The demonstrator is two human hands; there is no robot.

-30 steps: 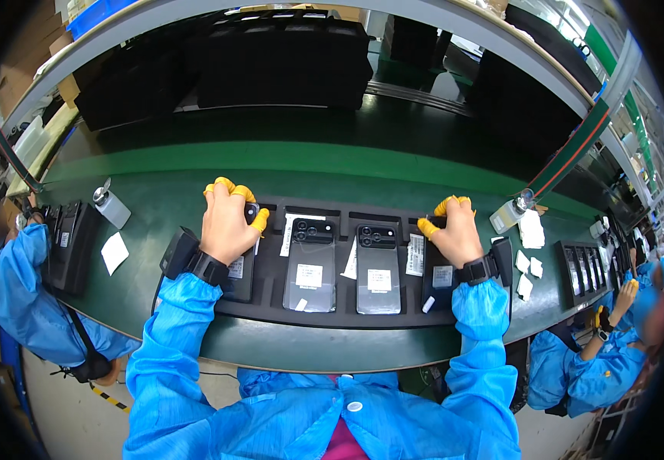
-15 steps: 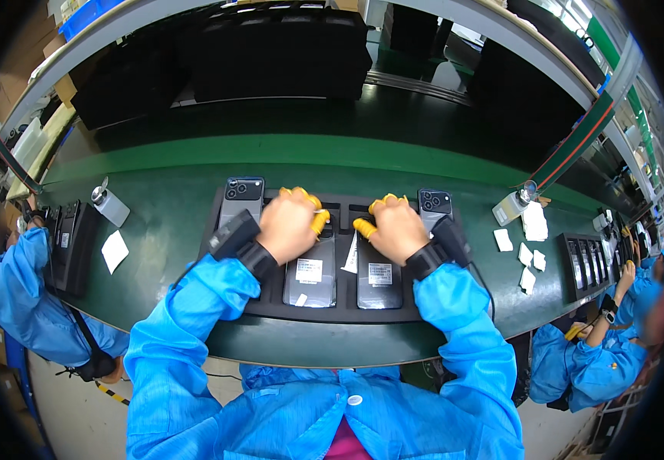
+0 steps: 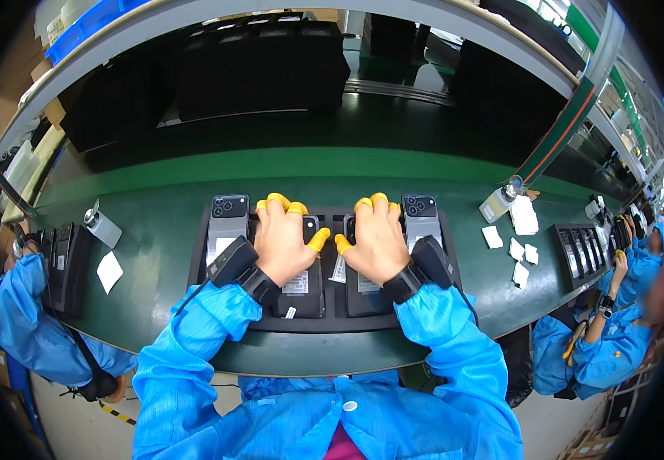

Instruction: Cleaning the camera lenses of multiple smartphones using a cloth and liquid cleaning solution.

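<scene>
A black tray (image 3: 332,325) lies in front of me with several smartphones in it. My left hand (image 3: 283,244), in yellow finger cots, spans the inner left smartphone (image 3: 309,300), thumb at its right edge and fingers over its far part. In the same way my right hand (image 3: 376,244) grips the inner right smartphone (image 3: 364,305), thumb at its left edge. Both carry white labels, partly covered by my hands. Grey phones with camera lenses lie at the outer left (image 3: 228,224) and outer right (image 3: 422,222). A white printed strip (image 3: 339,270) shows between the inner phones.
Pump bottles stand at left (image 3: 103,228) and right (image 3: 498,203). White wipes (image 3: 524,216) lie beside the right one, another wipe (image 3: 109,271) at left. Co-workers in blue sit either side with black trays (image 3: 577,257). Dark stacked trays (image 3: 263,69) stand at the back.
My hands have come down from the far ends onto the inner phones and now cover more of them. The view has shifted slightly.
</scene>
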